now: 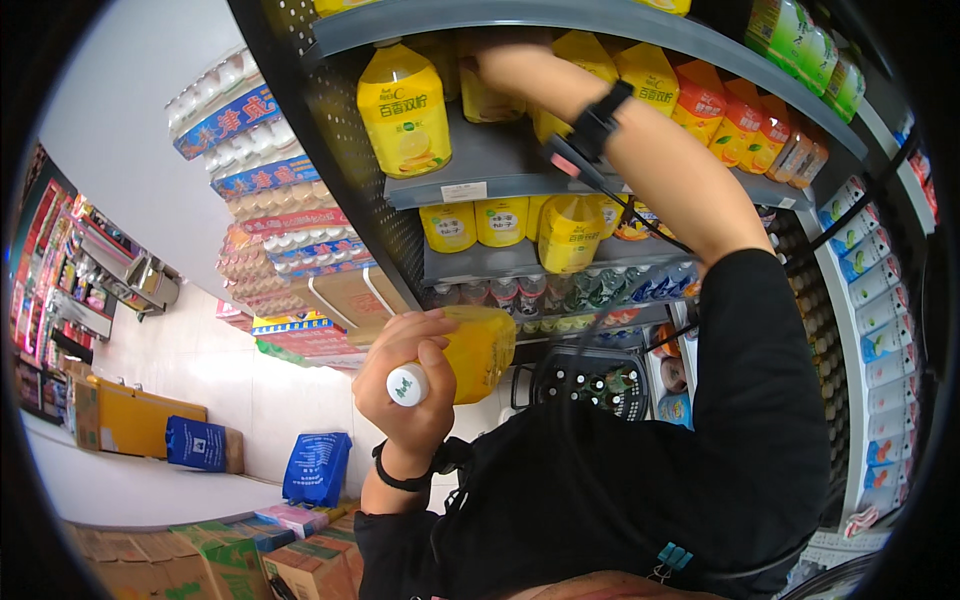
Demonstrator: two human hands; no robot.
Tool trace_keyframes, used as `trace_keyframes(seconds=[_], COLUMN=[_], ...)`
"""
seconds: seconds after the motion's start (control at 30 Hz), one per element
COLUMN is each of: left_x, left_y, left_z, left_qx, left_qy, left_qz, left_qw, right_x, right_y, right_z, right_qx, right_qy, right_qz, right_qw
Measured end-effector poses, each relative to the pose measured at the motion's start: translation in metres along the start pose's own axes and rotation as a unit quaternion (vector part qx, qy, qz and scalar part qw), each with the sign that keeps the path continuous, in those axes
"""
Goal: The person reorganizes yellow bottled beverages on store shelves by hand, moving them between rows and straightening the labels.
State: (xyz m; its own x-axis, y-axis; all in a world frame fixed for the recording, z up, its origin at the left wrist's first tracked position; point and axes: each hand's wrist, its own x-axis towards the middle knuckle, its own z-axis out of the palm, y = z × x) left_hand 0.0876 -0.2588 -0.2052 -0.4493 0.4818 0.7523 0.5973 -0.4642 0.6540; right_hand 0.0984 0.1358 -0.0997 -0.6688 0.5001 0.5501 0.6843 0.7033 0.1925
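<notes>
My left hand (409,367) is closed around the neck of a large yellow juice bottle (476,356) with a white cap, held in front of the shelving. My right arm reaches up into a shelf (487,154) of large juice bottles. The visible part of my right hand (510,64) is blurred, and its fingers are hidden among yellow bottles at the back, above a bottle with a yellow label (491,97). To its left, a yellow bottle (405,112) stands upright at the shelf's front. More yellow bottles (649,82) and orange-red ones (739,120) stand to the right.
Below are shelves with yellow containers (450,225), another yellow bottle (570,232) and smaller drinks. A black basket of bottles (592,382) is low beside me. Stacked drink packs (277,180), cartons (315,562) and a blue bag (316,469) stand left. A black cable (652,225) hangs by my right arm.
</notes>
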Motion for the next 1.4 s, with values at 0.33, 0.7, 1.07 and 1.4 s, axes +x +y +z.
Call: trace_keyframes(seconds=[0.33,0.7,1.07,1.4], left_x=[0.006,0.005,0.015,0.068], left_y=[0.004,0.000,0.002,0.014], left_z=[-0.001,0.003,0.009,0.019], left_qx=[0.015,-0.003,0.002,-0.013], left_qy=[-0.050,-0.019,-0.020,-0.014], left_qz=[-0.010,0.002,0.006,0.079], left_qw=[0.999,1.000,1.000,0.997], right_x=[-0.074,-0.014,-0.001,-0.218], right_y=[-0.095,-0.068,-0.051,-0.063], right_z=[-0.036,0.023,0.035,-0.114], right_qx=[-0.070,-0.093,-0.042,0.399], right_qy=[0.181,0.101,0.048,0.044], right_qz=[-0.323,-0.309,-0.275,-0.216], right_qw=[0.926,0.941,0.959,0.890])
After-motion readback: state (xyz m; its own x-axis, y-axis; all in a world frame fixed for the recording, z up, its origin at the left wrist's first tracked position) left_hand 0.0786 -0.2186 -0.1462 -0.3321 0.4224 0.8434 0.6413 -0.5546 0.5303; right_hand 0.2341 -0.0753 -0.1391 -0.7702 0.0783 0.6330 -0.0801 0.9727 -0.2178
